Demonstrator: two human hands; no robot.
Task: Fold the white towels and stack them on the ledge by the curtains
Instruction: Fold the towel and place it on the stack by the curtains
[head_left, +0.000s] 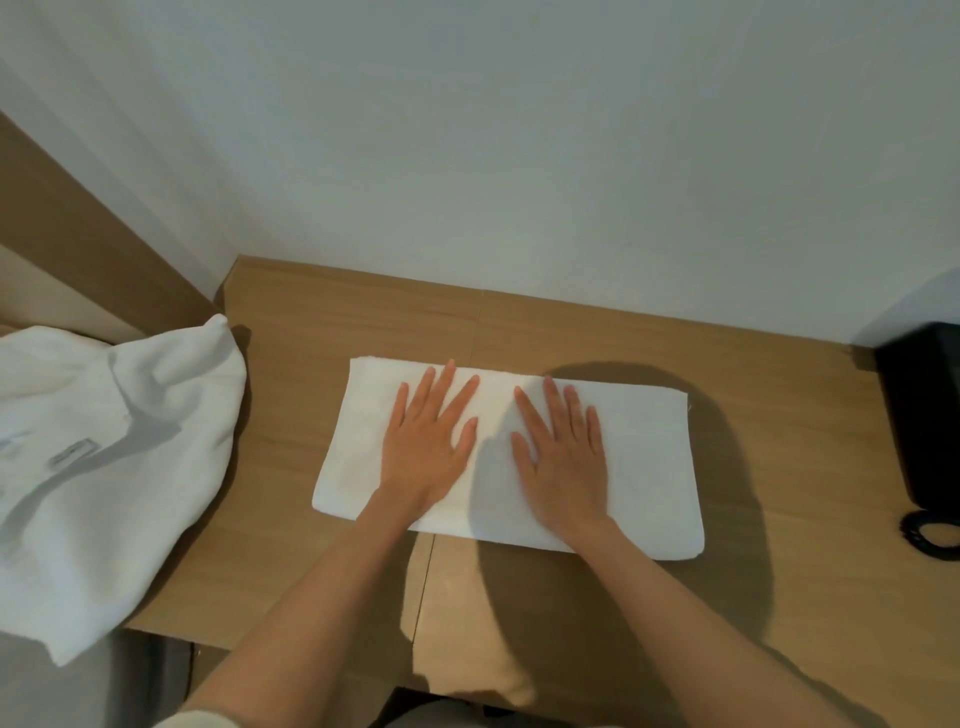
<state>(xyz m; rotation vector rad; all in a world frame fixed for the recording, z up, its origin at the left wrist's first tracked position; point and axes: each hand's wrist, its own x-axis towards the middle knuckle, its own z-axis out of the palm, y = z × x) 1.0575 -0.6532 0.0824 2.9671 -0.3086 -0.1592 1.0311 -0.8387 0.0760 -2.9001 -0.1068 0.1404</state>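
While left hand (426, 447) and right hand (563, 457) press flat, apart, on folded towel (649, 467) | crumpled towel (104, 441) lies left

Plain pale wall (519, 156) above the rear edge of a light wooden counter (810, 467), seam (478, 327) running front to back near the middle, wood panelling (78, 234) beyond the left corner, black device (924, 405) at the right edge.

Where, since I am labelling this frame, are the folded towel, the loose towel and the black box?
folded towel (649, 467), head view, bare right part of its top.
loose towel (104, 467), head view, middle of the crumpled heap.
black box (924, 405), head view, its top near the frame's right edge.
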